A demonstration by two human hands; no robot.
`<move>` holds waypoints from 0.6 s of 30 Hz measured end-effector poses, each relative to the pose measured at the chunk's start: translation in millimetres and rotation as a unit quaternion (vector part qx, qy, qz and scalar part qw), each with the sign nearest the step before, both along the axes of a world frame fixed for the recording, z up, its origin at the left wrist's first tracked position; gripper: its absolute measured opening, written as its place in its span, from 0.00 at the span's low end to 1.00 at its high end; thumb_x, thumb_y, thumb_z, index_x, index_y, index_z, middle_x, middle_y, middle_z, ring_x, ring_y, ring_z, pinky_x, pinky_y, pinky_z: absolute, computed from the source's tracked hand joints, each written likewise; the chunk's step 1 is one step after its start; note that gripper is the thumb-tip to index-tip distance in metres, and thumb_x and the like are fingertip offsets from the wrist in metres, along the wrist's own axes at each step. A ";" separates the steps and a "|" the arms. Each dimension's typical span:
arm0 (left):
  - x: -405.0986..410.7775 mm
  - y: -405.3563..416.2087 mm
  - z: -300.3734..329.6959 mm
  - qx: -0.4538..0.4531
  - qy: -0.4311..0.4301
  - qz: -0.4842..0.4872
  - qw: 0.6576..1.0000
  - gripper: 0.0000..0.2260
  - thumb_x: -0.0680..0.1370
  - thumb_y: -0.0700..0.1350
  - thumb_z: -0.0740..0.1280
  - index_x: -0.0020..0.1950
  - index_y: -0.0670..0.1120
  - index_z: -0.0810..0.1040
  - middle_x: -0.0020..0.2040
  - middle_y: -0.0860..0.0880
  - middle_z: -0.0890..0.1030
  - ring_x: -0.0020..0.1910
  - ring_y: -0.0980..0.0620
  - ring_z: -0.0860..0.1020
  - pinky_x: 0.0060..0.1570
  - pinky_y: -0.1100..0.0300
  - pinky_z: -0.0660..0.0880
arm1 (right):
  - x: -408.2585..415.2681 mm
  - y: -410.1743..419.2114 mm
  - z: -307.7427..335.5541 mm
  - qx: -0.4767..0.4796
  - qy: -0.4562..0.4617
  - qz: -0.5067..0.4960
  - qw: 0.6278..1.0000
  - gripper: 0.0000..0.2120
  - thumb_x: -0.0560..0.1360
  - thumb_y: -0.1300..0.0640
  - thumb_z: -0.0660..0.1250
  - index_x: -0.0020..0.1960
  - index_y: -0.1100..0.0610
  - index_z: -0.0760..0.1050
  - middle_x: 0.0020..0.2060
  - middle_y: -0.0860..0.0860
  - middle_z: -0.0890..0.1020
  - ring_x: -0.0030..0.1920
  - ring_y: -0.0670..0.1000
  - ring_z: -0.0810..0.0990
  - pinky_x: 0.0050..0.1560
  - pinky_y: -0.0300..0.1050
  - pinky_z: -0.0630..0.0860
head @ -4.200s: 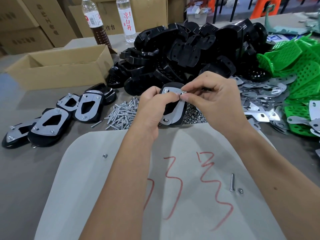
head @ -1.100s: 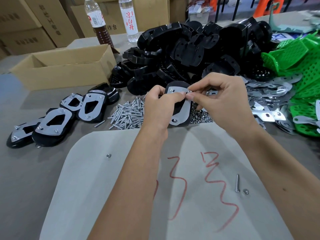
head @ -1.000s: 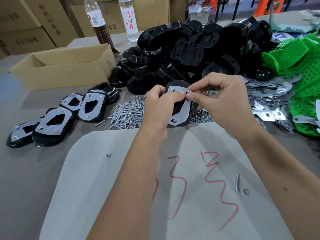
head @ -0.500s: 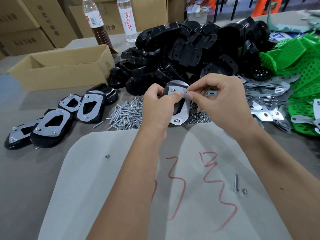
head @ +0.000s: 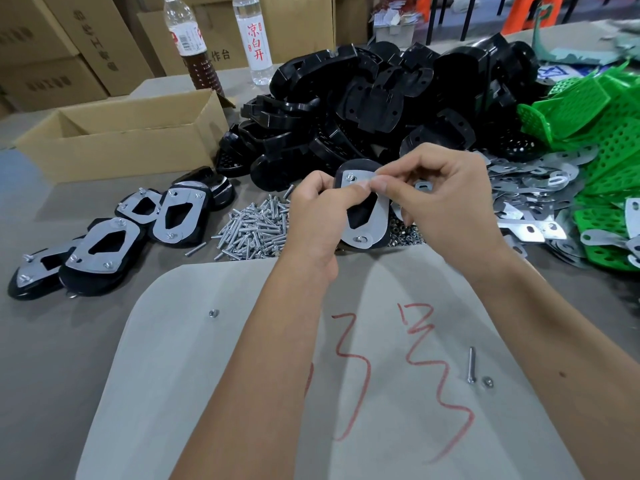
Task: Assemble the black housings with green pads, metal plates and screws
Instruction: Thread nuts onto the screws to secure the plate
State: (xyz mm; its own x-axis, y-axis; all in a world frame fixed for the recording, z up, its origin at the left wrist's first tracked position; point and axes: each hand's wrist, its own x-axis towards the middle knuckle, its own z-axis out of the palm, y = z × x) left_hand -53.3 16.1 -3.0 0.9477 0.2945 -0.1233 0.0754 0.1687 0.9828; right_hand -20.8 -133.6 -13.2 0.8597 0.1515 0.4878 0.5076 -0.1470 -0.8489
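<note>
A black oval plastic housing (head: 360,233) capped by a flat grey metal plate with a dark cut-out (head: 375,216) is held above the tabletop (head: 52,341), just past the far edge of the pale grey sheet marked in red (head: 242,393). It is gripped by the left hand (head: 318,216), fingers curled round its left edge and the thumb laid across the plate's face. At the plate's two o'clock corner the right hand (head: 446,206) is closed in a pinch; what lies between its fingertips (head: 381,183) is hidden, probably a small nut or screw end. A screw head is seen at the plate's eleven o'clock corner and another at its six o'clock end, so the fastening step is judged to be in hand, with the last corner being worked.

For the next move, the fastener would need to be turned down snug while the plate is kept square on the housing.

A heap of silver screws (head: 252,230) lies at nine o'clock from the held piece, with finished assemblies (head: 100,247) farther out the same way. A pile of bare black housings (head: 363,98) sits at twelve o'clock, and loose metal plates (head: 533,188) and perforated green pads (head: 609,133) lie at three o'clock. A stray screw (head: 471,370) rests on the sheet at five o'clock.
</note>
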 end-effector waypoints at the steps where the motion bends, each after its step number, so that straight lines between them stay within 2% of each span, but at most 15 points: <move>1: -0.1 -0.7 -0.3 -0.004 0.003 0.001 1.000 0.14 0.75 0.39 0.75 0.42 0.46 0.69 0.40 0.45 0.76 0.38 0.49 0.76 0.33 0.58 0.71 | 0.1 -0.8 0.2 -0.002 -0.001 -0.001 1.000 0.02 0.75 0.58 0.79 0.46 0.55 0.86 0.38 0.49 0.85 0.34 0.47 0.78 0.34 0.41 0.75; 7: 1.9 0.1 -1.9 -0.031 0.018 0.024 0.999 0.16 0.76 0.39 0.74 0.38 0.48 0.68 0.36 0.49 0.78 0.36 0.48 0.78 0.33 0.58 0.73 | 1.1 -3.2 -1.3 -0.023 0.001 0.022 0.999 0.03 0.78 0.63 0.74 0.51 0.58 0.86 0.40 0.52 0.83 0.31 0.47 0.78 0.31 0.41 0.77; 10: 2.0 -0.1 -2.0 -0.041 0.022 0.031 0.998 0.16 0.76 0.39 0.74 0.38 0.48 0.68 0.34 0.50 0.79 0.33 0.49 0.78 0.29 0.60 0.74 | 0.4 -2.1 -2.0 -0.013 0.013 0.011 1.000 0.02 0.78 0.59 0.75 0.48 0.58 0.85 0.38 0.52 0.83 0.31 0.46 0.78 0.29 0.39 0.75; 12: 2.1 0.3 -1.1 -0.061 0.025 0.038 0.997 0.15 0.76 0.38 0.74 0.38 0.48 0.69 0.33 0.50 0.80 0.30 0.50 0.79 0.27 0.61 0.74 | 2.5 -2.3 -3.3 -0.001 0.015 -0.018 1.000 0.11 0.80 0.53 0.73 0.42 0.59 0.83 0.30 0.52 0.80 0.26 0.49 0.77 0.28 0.40 0.71; 13: 2.3 0.8 -0.7 -0.069 0.025 0.040 0.997 0.15 0.76 0.38 0.74 0.38 0.47 0.69 0.32 0.50 0.80 0.28 0.51 0.79 0.25 0.61 0.74 | 3.7 -2.5 -3.8 0.010 0.020 -0.027 0.999 0.15 0.81 0.51 0.70 0.41 0.59 0.83 0.28 0.53 0.77 0.25 0.50 0.76 0.28 0.44 0.70; 15: 2.9 0.8 -0.3 -0.072 0.024 0.040 0.996 0.15 0.76 0.38 0.74 0.38 0.47 0.68 0.31 0.51 0.80 0.27 0.52 0.78 0.24 0.62 0.74 | 4.7 -2.4 -3.8 0.040 0.039 -0.010 0.998 0.15 0.84 0.51 0.66 0.47 0.58 0.86 0.31 0.57 0.75 0.27 0.51 0.75 0.28 0.50 0.73; 17: 3.3 0.4 -1.0 -0.068 0.025 0.040 0.997 0.15 0.76 0.38 0.74 0.38 0.48 0.69 0.32 0.50 0.80 0.29 0.50 0.79 0.26 0.61 0.74 | 4.9 0.0 -4.5 0.056 0.063 0.032 0.996 0.15 0.86 0.53 0.63 0.55 0.59 0.86 0.36 0.65 0.73 0.31 0.50 0.74 0.29 0.47 0.74; 18: 3.6 0.4 -1.4 -0.068 0.027 0.043 0.996 0.15 0.76 0.39 0.74 0.38 0.48 0.68 0.33 0.49 0.80 0.31 0.49 0.79 0.27 0.60 0.75 | 4.5 1.9 -4.8 0.066 0.073 0.046 0.994 0.17 0.86 0.52 0.63 0.56 0.63 0.85 0.37 0.69 0.71 0.33 0.48 0.75 0.29 0.45 0.74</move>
